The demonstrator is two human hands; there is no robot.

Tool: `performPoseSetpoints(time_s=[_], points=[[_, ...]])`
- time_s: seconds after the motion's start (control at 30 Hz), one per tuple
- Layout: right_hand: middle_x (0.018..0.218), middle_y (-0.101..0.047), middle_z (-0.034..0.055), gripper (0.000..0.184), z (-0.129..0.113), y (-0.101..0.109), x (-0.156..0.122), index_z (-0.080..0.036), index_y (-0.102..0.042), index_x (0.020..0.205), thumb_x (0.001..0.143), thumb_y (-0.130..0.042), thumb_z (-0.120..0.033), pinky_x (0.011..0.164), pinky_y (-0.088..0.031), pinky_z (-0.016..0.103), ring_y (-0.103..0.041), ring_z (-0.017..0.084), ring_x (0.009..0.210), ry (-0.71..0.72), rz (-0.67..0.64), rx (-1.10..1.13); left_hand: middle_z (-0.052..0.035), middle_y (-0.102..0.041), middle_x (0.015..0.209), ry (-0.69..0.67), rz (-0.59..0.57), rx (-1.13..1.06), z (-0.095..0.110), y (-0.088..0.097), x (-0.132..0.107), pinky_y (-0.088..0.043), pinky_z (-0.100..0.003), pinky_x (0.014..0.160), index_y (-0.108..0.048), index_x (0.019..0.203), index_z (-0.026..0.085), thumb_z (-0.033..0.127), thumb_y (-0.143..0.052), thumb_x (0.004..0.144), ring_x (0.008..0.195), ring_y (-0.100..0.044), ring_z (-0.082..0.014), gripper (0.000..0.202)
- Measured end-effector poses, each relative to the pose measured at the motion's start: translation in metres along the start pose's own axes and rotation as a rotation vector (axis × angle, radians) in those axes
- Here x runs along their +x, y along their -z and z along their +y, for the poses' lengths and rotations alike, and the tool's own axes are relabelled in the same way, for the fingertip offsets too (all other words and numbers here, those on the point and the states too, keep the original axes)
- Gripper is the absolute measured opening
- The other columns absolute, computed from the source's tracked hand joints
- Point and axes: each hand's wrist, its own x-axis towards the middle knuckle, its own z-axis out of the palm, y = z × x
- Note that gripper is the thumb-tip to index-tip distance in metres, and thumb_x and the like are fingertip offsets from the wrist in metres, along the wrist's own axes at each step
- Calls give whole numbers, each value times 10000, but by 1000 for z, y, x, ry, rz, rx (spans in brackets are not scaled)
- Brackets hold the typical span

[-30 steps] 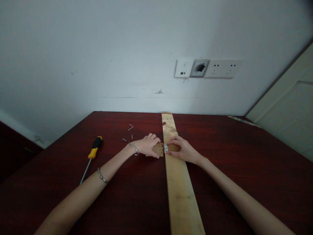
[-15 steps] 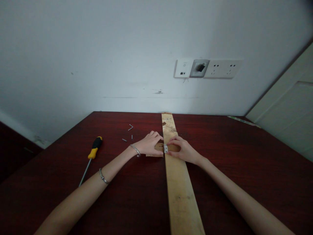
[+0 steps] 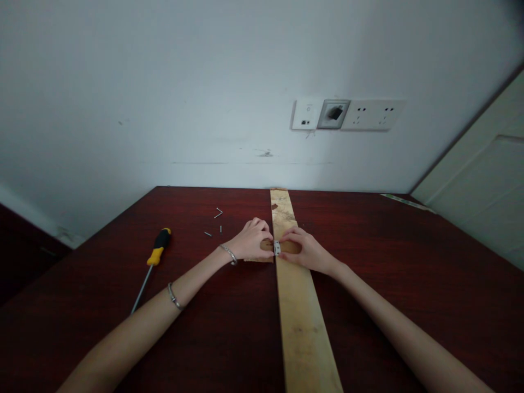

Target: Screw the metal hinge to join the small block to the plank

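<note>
The surface [image 3: 213,333] is dark red with thin wood lines. Its far edge runs along a pale wall [image 3: 164,82], which has scuffs and a long thin scratch. On the wall, to the right, are white sockets [image 3: 374,115] and a grey plate [image 3: 328,121] with a black plug [image 3: 336,113] in it. A pale door [image 3: 487,164] stands at the far right, and a thin strip [image 3: 409,203] lies at that end of the surface. The white plate [image 3: 301,113] left of the plug has a tiny mark — too small to read.

A long board [image 3: 305,322] lies from near to far. The small hinge [image 3: 277,249] sits on its left edge, beside a short block [image 3: 258,260]. The right hand [image 3: 305,249] holds the hinge between finger and thumb. The left hand [image 3: 250,240] is curled over the block, fingertips by the hinge — I can't tell if it grips. Farther left are screws [image 3: 208,234] and a yellow and black screwdriver [image 3: 157,255].
</note>
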Motion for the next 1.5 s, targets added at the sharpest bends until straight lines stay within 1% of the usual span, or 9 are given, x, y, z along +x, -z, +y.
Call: performPoseSetpoints(time_s=[0.17,0.37,0.5,0.73,0.93,1.13,1.33,1.5], points=[[1022,-545,60,331,3,-1,-1,-236,-660,1053,744,-665,-355,912,-445,362,-541,192,979,6,-21,-14,-56,-518,998,-1,-2,-7,0,1,-1,-372,-397,923,-675,925,215,473,-671,716,1008,-412,-238,332],[1026,-550,61,318,5,-2,-1,-251,-678,1041,746,-664,-367,917,-449,375,-547,200,986,7,-6,-10,-60,-514,1006,-5,-16,-4,-1,0,-1,-368,-405,924,-670,946,223,515,-673,685,1010,-408,-249,391],[1018,-553,53,296,3,-2,-1,-267,-683,1026,743,-670,-352,914,-452,382,-547,202,986,6,2,-9,-62,-516,1012,-2,-8,5,0,-1,-1,-356,-417,935,-663,941,220,504,-684,661,1016,-403,-257,399],[1029,-551,58,297,5,-3,0,-243,-686,1010,736,-675,-358,919,-447,376,-549,196,987,-4,1,13,-61,-521,1003,22,-9,-2,2,-2,-1,-354,-416,933,-656,944,216,490,-697,638,1011,-407,-258,413],[1014,-564,59,299,5,-4,0,-230,-696,997,725,-686,-355,906,-452,362,-559,191,977,-33,13,23,-62,-516,1009,32,-5,-57,-2,-7,0,-360,-403,934,-634,959,201,481,-708,627,1008,-411,-250,440],[1012,-571,58,305,4,-4,0,-237,-695,1011,728,-689,-352,907,-449,374,-559,191,979,-26,23,30,-55,-505,992,51,-4,-112,-5,-12,1,-373,-389,920,-599,937,196,449,-717,606,1000,-411,-244,433],[1013,-575,51,305,3,-5,0,-251,-693,1016,727,-690,-350,909,-451,380,-566,190,978,-37,33,29,-57,-503,968,59,30,-87,-2,-16,1,-369,-408,912,-560,922,197,393,-693,608,996,-408,-256,393],[1011,-575,50,306,4,-5,0,-255,-698,1012,722,-694,-353,904,-457,372,-566,187,971,-40,33,37,-59,-497,964,51,41,-87,-2,-17,1,-368,-407,911,-550,919,194,397,-688,603,989,-405,-255,400]])
